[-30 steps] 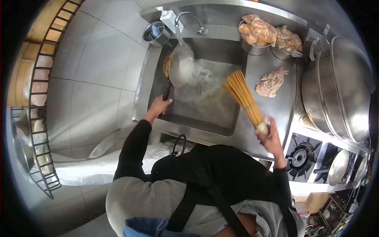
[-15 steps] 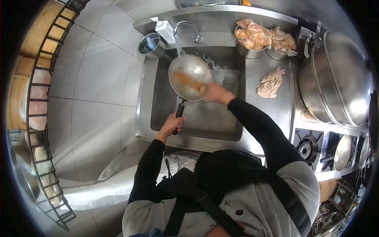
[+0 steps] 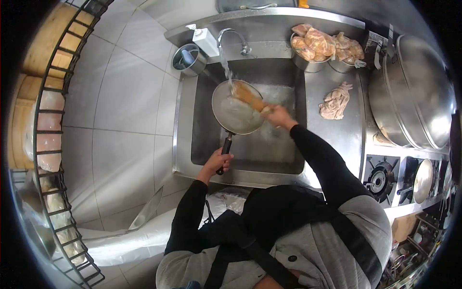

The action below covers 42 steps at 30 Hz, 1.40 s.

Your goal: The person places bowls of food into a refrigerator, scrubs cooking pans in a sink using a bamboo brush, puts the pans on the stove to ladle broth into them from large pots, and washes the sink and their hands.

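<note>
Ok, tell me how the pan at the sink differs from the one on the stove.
The sink pan is held by its handle in the left hand; the stove pan is in nobody's grip. Water runs into the sink pan, and a bamboo brush is in it; the stove pan has neither. Both are round, with dark handles.

Black sleeves, a grey top and black straps are worn.
</note>
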Motion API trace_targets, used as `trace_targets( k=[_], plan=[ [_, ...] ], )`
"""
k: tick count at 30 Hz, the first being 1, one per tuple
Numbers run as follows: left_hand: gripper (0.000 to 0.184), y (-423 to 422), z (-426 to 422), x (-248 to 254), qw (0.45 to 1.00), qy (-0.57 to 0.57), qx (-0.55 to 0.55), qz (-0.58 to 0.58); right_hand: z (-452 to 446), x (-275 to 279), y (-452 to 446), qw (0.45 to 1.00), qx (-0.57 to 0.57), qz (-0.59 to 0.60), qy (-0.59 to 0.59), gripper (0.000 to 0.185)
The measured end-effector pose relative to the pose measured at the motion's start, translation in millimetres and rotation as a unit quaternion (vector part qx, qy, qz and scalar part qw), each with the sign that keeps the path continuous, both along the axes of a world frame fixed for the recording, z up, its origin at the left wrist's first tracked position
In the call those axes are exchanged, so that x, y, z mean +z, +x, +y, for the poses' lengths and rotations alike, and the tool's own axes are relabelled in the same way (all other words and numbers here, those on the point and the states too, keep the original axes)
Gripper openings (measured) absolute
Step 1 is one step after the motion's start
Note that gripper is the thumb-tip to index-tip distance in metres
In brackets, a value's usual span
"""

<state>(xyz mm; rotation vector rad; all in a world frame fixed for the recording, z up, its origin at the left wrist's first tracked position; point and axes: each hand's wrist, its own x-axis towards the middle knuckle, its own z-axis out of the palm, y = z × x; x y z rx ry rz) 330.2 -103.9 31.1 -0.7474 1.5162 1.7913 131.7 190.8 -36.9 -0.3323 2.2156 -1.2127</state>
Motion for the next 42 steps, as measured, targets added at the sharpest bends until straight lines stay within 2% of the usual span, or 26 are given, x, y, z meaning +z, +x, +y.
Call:
trace_targets(
  k=[2,4,6,8,10,13,14,16,18,21,22,24,25,26,27,28,29,33,34,36,38,40,42],
  plan=[
    [0.022,-3.0,5.9,0.7,1.000,0.007,-0.009,0.003,-17.2,57.2,26.7,0.993,0.073,-0.094,-0.016,0.062],
    [0.022,0.8,7.9,3.7,1.000,0.021,-0.007,-0.005,-9.4,-2.0,5.1,0.997,0.022,0.069,-0.026,0.062],
    [0.021,2.9,7.6,7.1,0.999,0.042,0.004,-0.014,-14.1,-15.9,0.4,0.997,0.000,0.068,-0.030,0.064],
    [0.021,1.0,9.4,6.4,1.000,-0.008,-0.014,0.013,-27.0,25.2,13.8,0.995,-0.006,-0.097,-0.027,0.068],
    [0.021,-8.1,3.7,2.2,0.999,-0.036,-0.008,0.020,-0.7,79.4,28.8,0.988,0.115,-0.087,-0.054,0.062],
    [0.023,7.4,-19.9,-2.8,0.999,-0.041,0.029,-0.005,37.5,29.0,-8.8,0.978,0.189,0.022,0.084,0.066],
    [0.024,11.5,-18.2,5.1,0.999,-0.037,0.020,-0.003,38.9,-8.2,-52.1,0.967,0.190,0.093,0.145,0.066],
    [0.025,9.1,-10.5,7.3,0.999,-0.036,-0.006,0.004,24.4,-8.0,-64.2,0.957,0.170,0.144,0.184,0.064],
    [0.025,-3.1,5.4,2.2,0.998,-0.047,-0.039,0.013,-23.8,60.3,-29.5,0.976,0.131,0.106,0.141,0.061],
    [0.024,-1.6,0.6,3.4,0.997,-0.076,-0.015,0.030,-8.6,56.8,16.9,0.942,0.221,0.250,0.013,0.055],
    [0.024,4.0,-3.7,3.4,0.998,-0.052,0.005,0.018,16.4,66.9,10.6,0.936,0.258,0.233,0.053,0.053],
    [0.024,16.5,-11.9,4.9,0.999,-0.004,0.042,-0.011,33.9,82.7,-28.6,0.945,0.207,0.175,0.182,0.056],
    [0.024,17.5,-7.5,4.7,1.000,-0.009,0.027,-0.007,37.0,84.2,-38.7,0.942,0.177,0.144,0.247,0.057],
    [0.025,12.5,4.0,2.7,1.000,-0.013,0.009,-0.002,20.7,56.3,-35.5,0.955,0.160,0.166,0.189,0.057],
    [0.025,8.9,15.7,0.3,1.000,-0.015,-0.011,0.003,-10.3,3.8,-28.4,0.964,0.142,0.185,0.131,0.057],
    [0.025,5.1,24.9,-4.4,1.000,-0.020,-0.014,0.010,-21.1,-5.4,-24.5,0.975,0.119,0.168,0.084,0.057],
    [0.026,0.8,31.2,-8.9,0.999,-0.027,-0.018,0.019,-31.5,0.6,-17.8,0.983,0.097,0.152,0.035,0.056],
    [0.028,1.3,41.8,6.7,0.999,-0.043,0.015,0.018,-27.5,48.5,23.0,0.990,0.004,-0.075,-0.120,0.053],
    [0.028,0.9,41.7,5.5,0.999,-0.040,0.009,0.025,-27.2,41.6,10.8,0.986,-0.078,-0.125,-0.076,0.057],
    [0.028,-0.7,35.4,5.1,0.999,-0.037,-0.007,0.038,-46.8,3.2,24.1,0.981,-0.029,-0.115,-0.151,0.058],
    [0.028,0.2,28.1,4.9,0.996,-0.088,0.001,0.032,-38.7,37.0,49.7,0.975,0.044,-0.158,-0.151,0.058],
    [0.028,5.2,12.8,6.4,0.994,-0.102,0.012,0.028,8.5,59.4,48.6,0.982,0.084,-0.153,-0.075,0.058],
    [0.028,12.9,-1.5,8.1,0.996,-0.080,0.028,0.030,44.4,53.5,18.1,0.981,0.106,-0.162,0.023,0.060]
  ],
)
